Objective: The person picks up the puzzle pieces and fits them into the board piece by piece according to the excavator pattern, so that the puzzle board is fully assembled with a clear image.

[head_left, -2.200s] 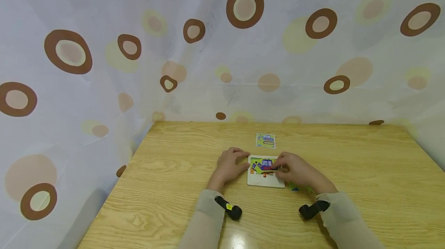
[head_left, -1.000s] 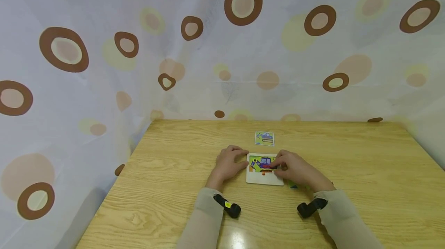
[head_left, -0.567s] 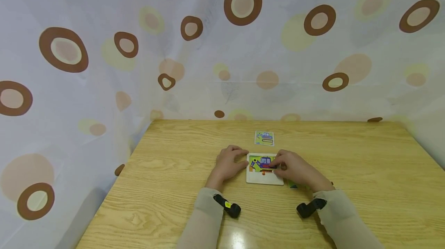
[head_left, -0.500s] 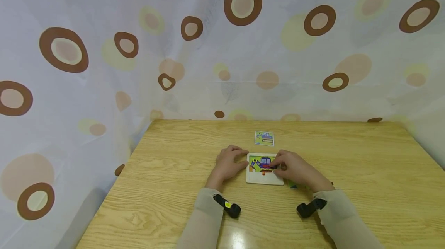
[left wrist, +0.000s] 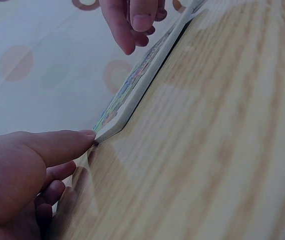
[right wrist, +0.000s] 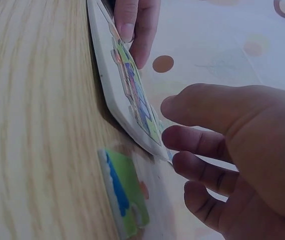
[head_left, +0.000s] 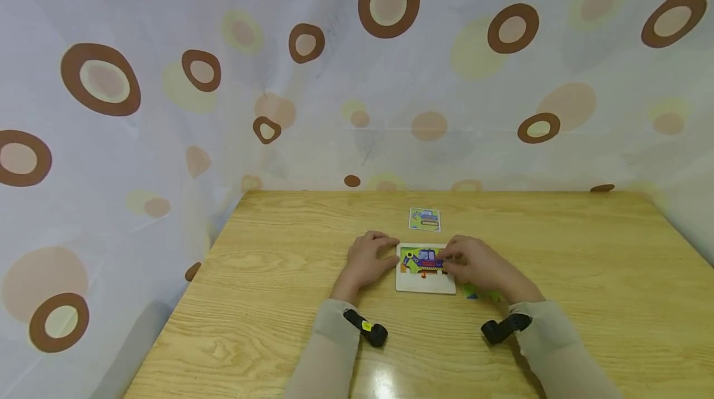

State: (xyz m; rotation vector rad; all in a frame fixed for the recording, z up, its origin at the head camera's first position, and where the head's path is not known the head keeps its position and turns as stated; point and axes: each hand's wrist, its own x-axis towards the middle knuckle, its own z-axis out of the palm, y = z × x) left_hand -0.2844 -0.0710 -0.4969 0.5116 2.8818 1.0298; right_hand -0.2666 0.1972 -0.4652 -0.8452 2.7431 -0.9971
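At the puzzle tray [head_left: 426,285], 2 hands [head_left: 366,261] [head_left: 481,264]

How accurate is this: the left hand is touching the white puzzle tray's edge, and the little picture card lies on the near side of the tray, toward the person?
Not quite: the picture card lies on the far side of the white puzzle tray, as the head view shows. The left hand is indeed touching the tray's edge.

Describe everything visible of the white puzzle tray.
The white puzzle tray lies flat on the wooden table, looking like stiff board with rounded corners. Puzzle pieces fill most of its far part, showing a blue digger on green; the near part is bare white. The left hand touches its left edge; the right hand overlaps its right side, contact unclear.
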